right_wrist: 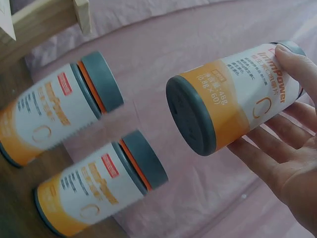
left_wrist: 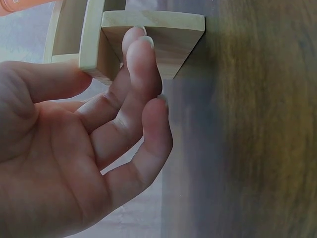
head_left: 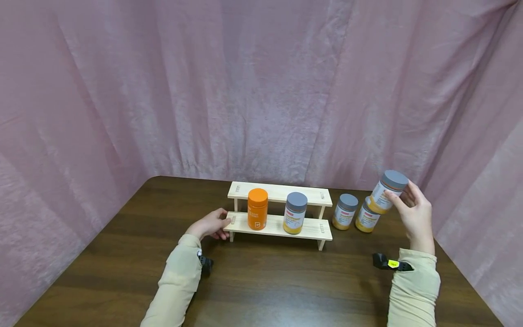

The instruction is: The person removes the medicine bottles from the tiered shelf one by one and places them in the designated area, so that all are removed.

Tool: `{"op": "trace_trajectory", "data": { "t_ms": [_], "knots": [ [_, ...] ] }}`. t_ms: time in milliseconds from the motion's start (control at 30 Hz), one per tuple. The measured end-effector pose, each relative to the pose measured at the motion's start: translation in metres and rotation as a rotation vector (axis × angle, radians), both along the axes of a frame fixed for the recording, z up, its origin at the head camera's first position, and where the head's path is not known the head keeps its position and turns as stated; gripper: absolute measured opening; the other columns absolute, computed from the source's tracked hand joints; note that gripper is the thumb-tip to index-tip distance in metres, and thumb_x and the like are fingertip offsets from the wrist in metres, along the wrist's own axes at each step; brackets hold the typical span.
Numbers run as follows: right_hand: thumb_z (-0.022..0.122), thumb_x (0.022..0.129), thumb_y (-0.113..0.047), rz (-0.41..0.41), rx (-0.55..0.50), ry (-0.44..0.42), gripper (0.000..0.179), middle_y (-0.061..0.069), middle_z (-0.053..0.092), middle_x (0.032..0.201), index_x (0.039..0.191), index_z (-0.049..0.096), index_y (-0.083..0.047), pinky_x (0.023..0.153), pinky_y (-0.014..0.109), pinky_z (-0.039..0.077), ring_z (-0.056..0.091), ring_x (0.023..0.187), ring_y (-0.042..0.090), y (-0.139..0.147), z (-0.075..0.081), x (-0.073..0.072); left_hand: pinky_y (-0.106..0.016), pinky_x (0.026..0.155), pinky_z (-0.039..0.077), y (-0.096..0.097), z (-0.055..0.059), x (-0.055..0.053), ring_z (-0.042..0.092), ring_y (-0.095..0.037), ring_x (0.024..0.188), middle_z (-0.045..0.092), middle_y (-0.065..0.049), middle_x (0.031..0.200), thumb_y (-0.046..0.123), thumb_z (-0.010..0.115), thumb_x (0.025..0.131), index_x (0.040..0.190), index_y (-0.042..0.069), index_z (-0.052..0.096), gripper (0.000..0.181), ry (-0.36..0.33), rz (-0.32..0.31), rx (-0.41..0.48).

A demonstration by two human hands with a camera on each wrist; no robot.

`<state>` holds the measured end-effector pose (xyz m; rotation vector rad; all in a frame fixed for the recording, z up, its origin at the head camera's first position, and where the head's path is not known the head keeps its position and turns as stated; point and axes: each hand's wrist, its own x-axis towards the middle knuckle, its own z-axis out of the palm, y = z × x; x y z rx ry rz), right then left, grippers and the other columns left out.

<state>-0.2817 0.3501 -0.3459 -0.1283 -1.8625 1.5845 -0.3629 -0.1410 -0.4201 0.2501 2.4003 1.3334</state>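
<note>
Pale cloth sleeves (head_left: 412, 290) nearest me, both arms out. My left hand (head_left: 210, 225) has the near left corner of the wooden rack (head_left: 274, 223): thumb on the lower plank, fingers curled in by the leg. My right hand (head_left: 414, 213) is clamped on a jar (right_wrist: 233, 99), thumb one side, fingers the other; it's tilted, off the table, apart from its neighbours in the right wrist view. Step in hand, I'd judge: moving the jar with my right while my left steadies the rack. Next move probably calls for levelling it and clearing the others without a knock.

Lower plank carries an orange jar (head_left: 258, 209) at left, a grey-lidded jar (head_left: 294, 213) at right, both upright. Just right of the rack, two more alike stand on the table: one jar nearer the rack (head_left: 344, 212), one farther right (head_left: 367, 218).

Dark brown wood-grain table (head_left: 265, 281), faintly shiny. Beyond it, pinkish-mauve curtain (head_left: 265, 91) in loose folds, round the back and sides.
</note>
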Motion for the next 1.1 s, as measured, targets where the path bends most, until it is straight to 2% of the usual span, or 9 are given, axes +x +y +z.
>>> {"op": "trace_trajectory", "data": {
  "t_ms": [200, 300, 433, 633, 733, 800, 900, 1000, 1100],
  "knots": [
    [0.074, 0.085, -0.010, -0.063, 0.054, -0.087, 0.055, -0.019, 0.062, 0.112, 0.136, 0.056, -0.019, 0.083, 0.005, 0.042, 0.057, 0.105, -0.002, 0.011, -0.005, 0.005, -0.028, 0.060, 0.046, -0.002, 0.000, 0.001, 0.059, -0.008, 0.054, 0.065, -0.002, 0.064, 0.018, 0.045, 0.102, 0.130, -0.001, 0.037, 0.035, 0.011, -0.005, 0.005],
    [0.074, 0.085, -0.012, -0.065, 0.023, -0.116, 0.056, -0.017, 0.061, 0.116, 0.137, 0.055, -0.021, 0.083, 0.005, 0.042, 0.056, 0.110, 0.000, 0.017, -0.007, 0.006, -0.028, 0.060, 0.046, -0.003, 0.000, 0.000, 0.059, -0.008, 0.054, 0.064, -0.001, 0.064, 0.019, 0.045, 0.103, 0.130, -0.002, 0.036, 0.036, 0.019, -0.012, 0.002],
    [0.075, 0.084, -0.012, -0.053, -0.011, -0.119, 0.057, -0.017, 0.061, 0.114, 0.137, 0.055, -0.021, 0.079, 0.004, 0.041, 0.056, 0.105, -0.002, 0.026, -0.010, 0.009, -0.028, 0.060, 0.045, -0.003, 0.001, 0.000, 0.059, -0.008, 0.053, 0.065, -0.002, 0.065, 0.019, 0.045, 0.103, 0.130, -0.001, 0.036, 0.035, 0.023, -0.019, -0.004],
    [0.073, 0.086, -0.013, -0.029, 0.144, -0.133, 0.061, -0.027, 0.058, 0.109, 0.142, 0.049, -0.018, 0.079, 0.002, 0.040, 0.053, 0.095, -0.012, 0.042, -0.019, 0.015, -0.028, 0.060, 0.044, -0.001, 0.004, 0.001, 0.059, -0.007, 0.053, 0.065, -0.002, 0.065, 0.019, 0.044, 0.103, 0.130, -0.001, 0.036, 0.035, 0.044, -0.019, -0.039],
    [0.071, 0.089, -0.018, -0.008, 0.245, -0.171, 0.063, -0.028, 0.056, 0.115, 0.146, 0.044, -0.018, 0.079, 0.001, 0.040, 0.051, 0.096, -0.016, 0.046, -0.024, 0.016, -0.028, 0.059, 0.043, 0.000, 0.006, 0.002, 0.059, -0.007, 0.053, 0.064, -0.002, 0.063, 0.019, 0.044, 0.103, 0.130, -0.002, 0.036, 0.035, 0.051, -0.013, -0.057],
    [0.070, 0.090, -0.022, -0.004, 0.290, -0.206, 0.064, -0.023, 0.055, 0.123, 0.147, 0.041, -0.019, 0.080, 0.001, 0.039, 0.050, 0.100, -0.016, 0.048, -0.027, 0.016, -0.028, 0.059, 0.043, 0.001, 0.007, 0.002, 0.059, -0.007, 0.053, 0.064, -0.002, 0.063, 0.019, 0.044, 0.103, 0.130, -0.001, 0.036, 0.035, 0.049, -0.009, -0.062],
    [0.067, 0.091, -0.028, -0.009, 0.333, -0.260, 0.066, -0.005, 0.051, 0.142, 0.149, 0.037, -0.021, 0.081, 0.001, 0.038, 0.048, 0.111, -0.013, 0.051, -0.031, 0.015, -0.028, 0.060, 0.043, 0.002, 0.007, 0.002, 0.059, -0.008, 0.053, 0.065, -0.002, 0.063, 0.019, 0.044, 0.102, 0.131, -0.001, 0.036, 0.036, 0.050, -0.010, -0.066],
    [0.066, 0.092, -0.030, -0.010, 0.352, -0.295, 0.067, 0.009, 0.044, 0.150, 0.150, 0.034, -0.020, 0.082, 0.001, 0.037, 0.047, 0.115, -0.011, 0.054, -0.036, 0.015, -0.029, 0.060, 0.043, 0.002, 0.006, 0.003, 0.059, -0.008, 0.053, 0.065, -0.003, 0.064, 0.019, 0.044, 0.103, 0.131, -0.001, 0.037, 0.036, 0.050, -0.009, -0.071],
    [0.067, 0.091, -0.030, -0.020, 0.361, -0.312, 0.069, 0.010, 0.044, 0.150, 0.151, 0.034, -0.018, 0.081, 0.001, 0.037, 0.046, 0.112, -0.013, 0.057, -0.043, 0.017, -0.028, 0.060, 0.043, 0.004, 0.005, 0.005, 0.059, -0.008, 0.053, 0.064, -0.002, 0.064, 0.019, 0.044, 0.103, 0.130, -0.001, 0.037, 0.035, 0.037, -0.010, -0.068]
  ]
}}
